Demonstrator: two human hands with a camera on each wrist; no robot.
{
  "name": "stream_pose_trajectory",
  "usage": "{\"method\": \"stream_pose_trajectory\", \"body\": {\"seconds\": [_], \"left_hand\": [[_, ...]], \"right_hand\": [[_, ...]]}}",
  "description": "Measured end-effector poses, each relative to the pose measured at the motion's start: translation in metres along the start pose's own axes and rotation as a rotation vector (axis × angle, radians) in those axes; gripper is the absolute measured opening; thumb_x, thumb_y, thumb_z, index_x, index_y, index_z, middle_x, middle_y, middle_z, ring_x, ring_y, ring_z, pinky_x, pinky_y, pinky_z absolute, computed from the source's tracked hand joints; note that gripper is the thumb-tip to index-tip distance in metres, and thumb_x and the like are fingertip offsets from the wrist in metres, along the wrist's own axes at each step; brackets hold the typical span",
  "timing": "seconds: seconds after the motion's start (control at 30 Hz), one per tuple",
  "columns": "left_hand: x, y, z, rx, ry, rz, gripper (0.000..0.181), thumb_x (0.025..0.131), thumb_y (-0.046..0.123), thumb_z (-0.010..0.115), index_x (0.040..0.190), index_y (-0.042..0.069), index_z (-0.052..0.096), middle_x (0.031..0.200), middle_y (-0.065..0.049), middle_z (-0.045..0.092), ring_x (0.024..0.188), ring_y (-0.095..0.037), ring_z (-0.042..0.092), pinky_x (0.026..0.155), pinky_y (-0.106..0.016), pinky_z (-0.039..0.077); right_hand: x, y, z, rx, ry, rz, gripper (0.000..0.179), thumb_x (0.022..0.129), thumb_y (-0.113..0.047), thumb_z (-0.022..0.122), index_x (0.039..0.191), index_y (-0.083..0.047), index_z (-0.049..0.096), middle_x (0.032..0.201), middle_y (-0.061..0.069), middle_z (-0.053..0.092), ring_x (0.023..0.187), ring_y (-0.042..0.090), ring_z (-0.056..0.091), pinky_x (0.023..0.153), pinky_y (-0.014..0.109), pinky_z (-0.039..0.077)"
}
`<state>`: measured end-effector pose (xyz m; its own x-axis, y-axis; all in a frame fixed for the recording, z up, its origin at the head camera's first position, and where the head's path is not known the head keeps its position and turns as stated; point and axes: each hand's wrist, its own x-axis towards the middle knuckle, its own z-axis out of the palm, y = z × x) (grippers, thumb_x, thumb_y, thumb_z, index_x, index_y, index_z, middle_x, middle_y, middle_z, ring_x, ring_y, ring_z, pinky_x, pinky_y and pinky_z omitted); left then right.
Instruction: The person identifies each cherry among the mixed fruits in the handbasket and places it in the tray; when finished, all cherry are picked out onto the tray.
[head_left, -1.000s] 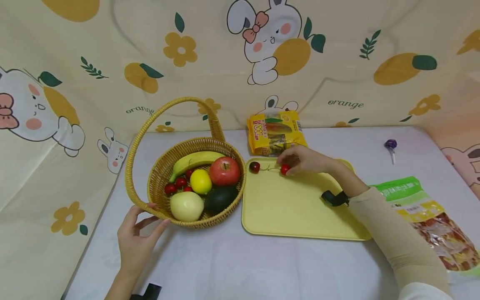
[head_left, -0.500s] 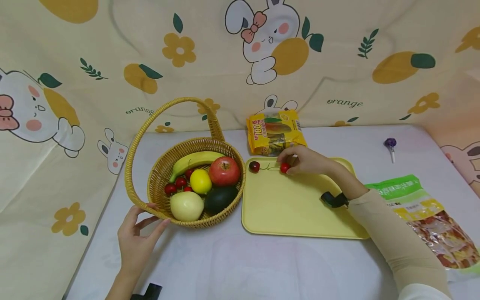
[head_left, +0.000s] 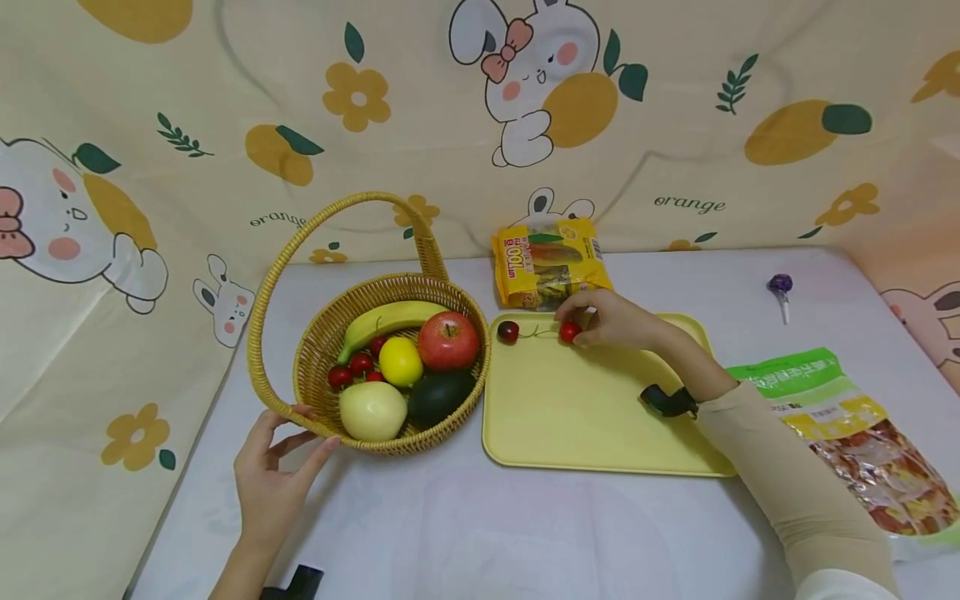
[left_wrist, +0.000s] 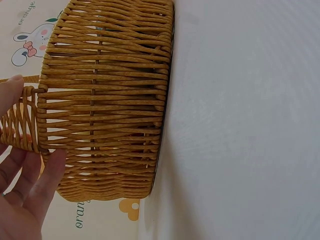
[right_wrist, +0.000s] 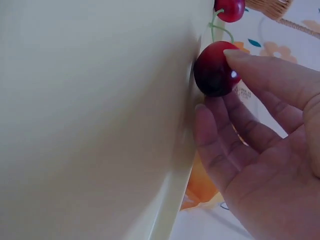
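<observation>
My left hand (head_left: 272, 487) grips the yellow wicker basket (head_left: 405, 447) at its near-left rim, where the tall handle (head_left: 258, 333) joins. In the left wrist view, thumb and fingers of that hand (left_wrist: 27, 200) lie on either side of the handle's base. Over the back of the yellow tray (head_left: 585, 408), my right hand (head_left: 622, 321) pinches a red cherry (head_left: 568, 332) between thumb and fingers. A green stem links it to a darker cherry (head_left: 508, 332) at the tray's back-left corner. The right wrist view shows the held cherry (right_wrist: 217, 69) close against the tray (right_wrist: 125, 100).
Inside the basket are a banana (head_left: 397, 318), a red apple (head_left: 447, 342), a lemon (head_left: 401, 363), an avocado (head_left: 441, 398), a pale round fruit (head_left: 373, 412) and several cherries (head_left: 361, 363). Around the tray lie a yellow snack pack (head_left: 551, 262), a lollipop (head_left: 781, 287) and a green-topped bag (head_left: 862, 442).
Both hands keep their places, left on the basket and right on the cherry. Only a slight shift of the whole head view shows.
</observation>
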<state>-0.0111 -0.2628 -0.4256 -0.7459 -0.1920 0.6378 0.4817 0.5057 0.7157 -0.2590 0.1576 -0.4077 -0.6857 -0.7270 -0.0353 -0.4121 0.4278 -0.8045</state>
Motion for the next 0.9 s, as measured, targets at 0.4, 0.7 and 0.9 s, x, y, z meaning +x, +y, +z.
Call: {"method": "stream_pose_trajectory", "body": {"seconds": [0.4, 0.7, 0.9], "left_hand": [[0.0008, 0.001, 0.0001, -0.001, 0.0, -0.001, 0.059, 0.058, -0.028, 0.079, 0.113, -0.016, 0.06, 0.105, -0.022, 0.062, 0.099, -0.016, 0.06, 0.079, -0.016, 0.058], [0.0001, 0.0007, -0.0004, 0.007, 0.0, -0.005, 0.059, 0.059, -0.028, 0.079, 0.113, -0.016, 0.059, 0.104, -0.024, 0.061, 0.099, -0.015, 0.06, 0.079, -0.015, 0.057], [-0.0001, 0.0003, -0.0005, 0.01, -0.002, -0.005, 0.06, 0.059, -0.027, 0.08, 0.114, -0.016, 0.06, 0.104, -0.025, 0.061, 0.1, -0.015, 0.06, 0.079, -0.015, 0.057]], "right_hand": [[-0.0022, -0.003, 0.0004, 0.013, 0.023, 0.012, 0.033, 0.083, 0.007, 0.075, 0.115, 0.005, 0.066, 0.112, 0.017, 0.063, 0.093, 0.03, 0.054, 0.07, 0.025, 0.051], [-0.0024, -0.0042, 0.0022, 0.001, 0.02, 0.003, 0.033, 0.083, 0.008, 0.074, 0.114, 0.006, 0.065, 0.112, 0.018, 0.063, 0.092, 0.03, 0.055, 0.071, 0.024, 0.053], [-0.0022, -0.0037, 0.0032, -0.023, 0.026, 0.001, 0.033, 0.083, 0.006, 0.075, 0.115, 0.006, 0.065, 0.112, 0.017, 0.063, 0.093, 0.03, 0.054, 0.073, 0.026, 0.053]]}}
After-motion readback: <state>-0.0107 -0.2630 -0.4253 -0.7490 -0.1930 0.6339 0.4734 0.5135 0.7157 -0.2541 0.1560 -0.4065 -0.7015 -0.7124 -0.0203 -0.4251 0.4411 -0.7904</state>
